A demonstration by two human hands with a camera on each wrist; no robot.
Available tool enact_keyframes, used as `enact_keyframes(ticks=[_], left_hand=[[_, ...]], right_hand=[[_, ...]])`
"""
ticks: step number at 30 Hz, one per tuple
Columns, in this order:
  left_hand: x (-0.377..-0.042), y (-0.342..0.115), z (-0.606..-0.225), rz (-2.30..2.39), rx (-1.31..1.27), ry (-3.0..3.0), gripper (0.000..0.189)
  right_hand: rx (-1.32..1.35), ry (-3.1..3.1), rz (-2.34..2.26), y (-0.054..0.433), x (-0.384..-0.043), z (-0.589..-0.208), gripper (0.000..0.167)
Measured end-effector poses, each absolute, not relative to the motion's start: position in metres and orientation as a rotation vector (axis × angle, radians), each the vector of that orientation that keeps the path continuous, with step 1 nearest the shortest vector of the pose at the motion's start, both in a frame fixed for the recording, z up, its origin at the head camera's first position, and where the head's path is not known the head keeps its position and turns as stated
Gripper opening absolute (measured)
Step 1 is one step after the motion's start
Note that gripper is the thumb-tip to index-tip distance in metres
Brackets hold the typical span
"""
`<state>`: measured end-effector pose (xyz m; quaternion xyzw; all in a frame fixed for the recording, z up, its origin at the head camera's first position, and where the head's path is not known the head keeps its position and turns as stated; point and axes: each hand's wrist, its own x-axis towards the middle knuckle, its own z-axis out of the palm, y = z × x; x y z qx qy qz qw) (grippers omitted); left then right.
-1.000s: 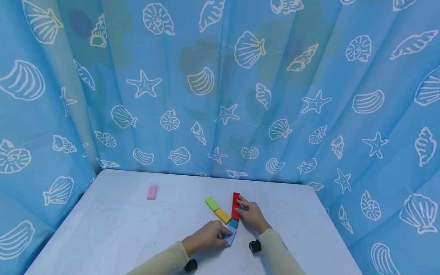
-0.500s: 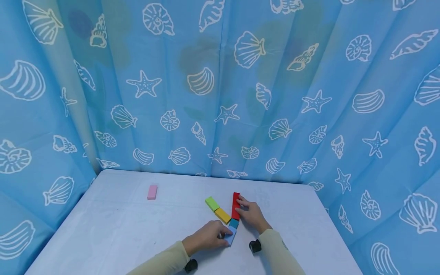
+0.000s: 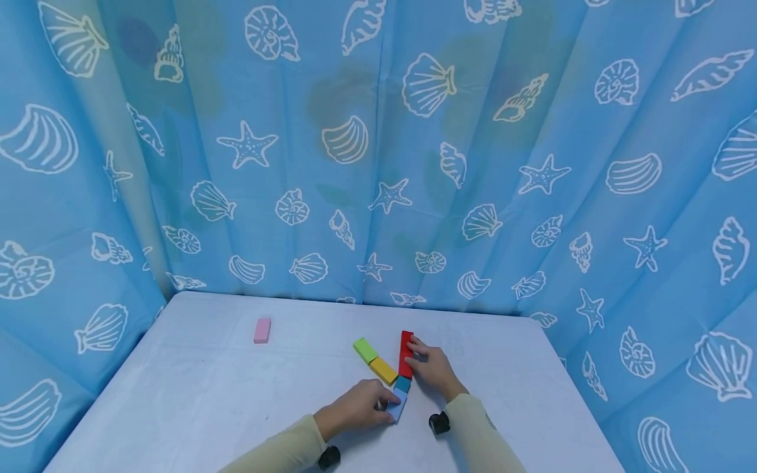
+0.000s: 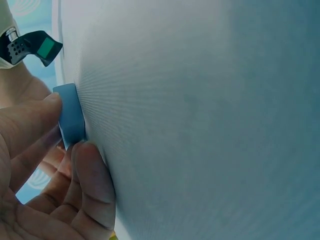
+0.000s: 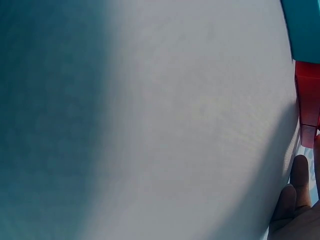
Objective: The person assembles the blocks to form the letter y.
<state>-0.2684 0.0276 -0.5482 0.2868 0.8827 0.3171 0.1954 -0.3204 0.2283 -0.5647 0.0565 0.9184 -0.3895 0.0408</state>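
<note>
My left hand (image 3: 357, 404) pinches a light blue block (image 3: 398, 406) lying flat on the white table; in the left wrist view its thumb lies on that block (image 4: 73, 114), with fingertips against one end. A short teal block (image 3: 402, 383) sits just beyond it. From there a red length (image 3: 405, 355) runs away from me, and my right hand (image 3: 435, 369) grips its right side with thumb and fingers. The right wrist view shows a seam across the red piece (image 5: 308, 95), beside the teal block (image 5: 304, 30). That hand is partly cut off there.
A yellow block (image 3: 383, 371) and a green block (image 3: 365, 351) form a slanting line left of the red, its near end close to the teal block. Apart at the far left lies a pink block (image 3: 262, 330). Behind the table (image 3: 195, 381) hangs a blue shell-patterned curtain (image 3: 378, 164).
</note>
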Motion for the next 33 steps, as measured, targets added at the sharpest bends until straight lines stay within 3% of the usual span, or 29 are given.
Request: enact_keyframes(ticks=[33], left_hand=[[-0.2715, 0.0211, -0.5417, 0.941, 0.782, 2.445, 0.037]], right_hand=[[0.189, 2.800, -1.209, 0.2285, -0.3208, -0.5671, 0.051]])
